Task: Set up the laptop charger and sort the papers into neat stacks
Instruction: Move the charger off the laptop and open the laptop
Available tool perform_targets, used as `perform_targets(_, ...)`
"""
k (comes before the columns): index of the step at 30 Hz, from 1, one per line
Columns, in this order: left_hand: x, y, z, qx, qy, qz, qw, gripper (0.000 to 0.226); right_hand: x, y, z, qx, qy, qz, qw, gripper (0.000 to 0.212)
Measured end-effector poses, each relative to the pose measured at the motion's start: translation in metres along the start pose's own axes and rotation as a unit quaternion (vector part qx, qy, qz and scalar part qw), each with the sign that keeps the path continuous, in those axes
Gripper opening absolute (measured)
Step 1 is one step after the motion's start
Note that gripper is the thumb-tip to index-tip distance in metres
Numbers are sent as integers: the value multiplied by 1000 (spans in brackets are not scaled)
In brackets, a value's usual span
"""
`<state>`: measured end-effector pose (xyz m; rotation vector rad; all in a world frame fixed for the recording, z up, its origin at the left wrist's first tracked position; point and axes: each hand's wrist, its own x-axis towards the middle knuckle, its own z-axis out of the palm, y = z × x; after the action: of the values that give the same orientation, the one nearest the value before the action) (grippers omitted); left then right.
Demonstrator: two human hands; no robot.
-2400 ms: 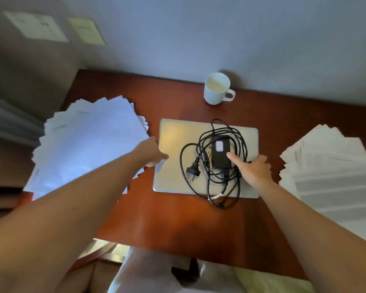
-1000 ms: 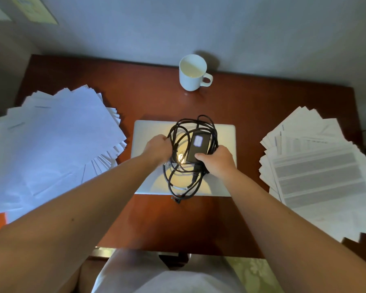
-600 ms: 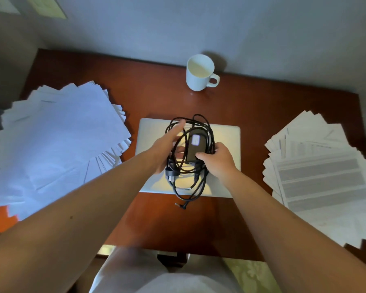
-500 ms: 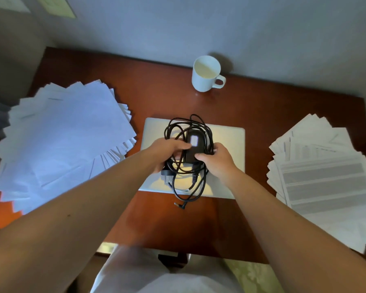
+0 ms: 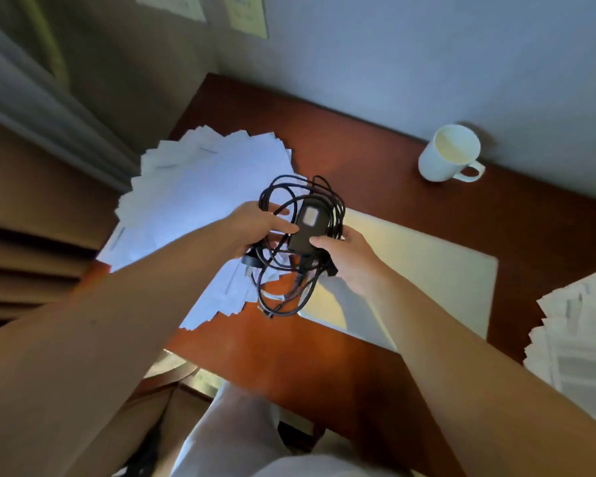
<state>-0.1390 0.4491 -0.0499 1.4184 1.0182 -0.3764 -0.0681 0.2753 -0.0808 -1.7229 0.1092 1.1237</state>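
Observation:
The black laptop charger (image 5: 307,227), a power brick wrapped in tangled black cable, is lifted off the desk and hangs over the edge of the left paper pile. My left hand (image 5: 258,228) grips the cable loops on the left side. My right hand (image 5: 341,253) holds the brick's lower end with the thumb on top. Loose cable loops dangle below both hands. The closed silver laptop (image 5: 420,266) lies on the red-brown desk (image 5: 341,166) to the right. A fanned pile of white papers (image 5: 193,197) lies at the left, and printed papers (image 5: 578,332) at the right edge.
A white mug (image 5: 448,154) stands at the back of the desk by the wall. Curtain folds and brown panelling fill the left side. Paper notes are stuck on the wall at top. My lap shows below the desk's front edge.
Both hands closed on the charger and lifted it off the laptop, carrying it left toward the white paper pile. My head has turned left, so the desk now appears tilted.

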Motion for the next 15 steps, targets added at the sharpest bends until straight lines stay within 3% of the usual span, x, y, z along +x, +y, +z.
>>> perform_targets(9,33,-2,-69,82,79,-6,993,38,42,-27,79,3,-14,45,999,41)
perform_targets(12,44,-3,-73,111,113,-13,987,49,49,-32,90,-53,19,36,998,14)
perform_targets(15,51,0,-67,166,170,-19,971,77,57,-32,92,-128,55,6,990,14)
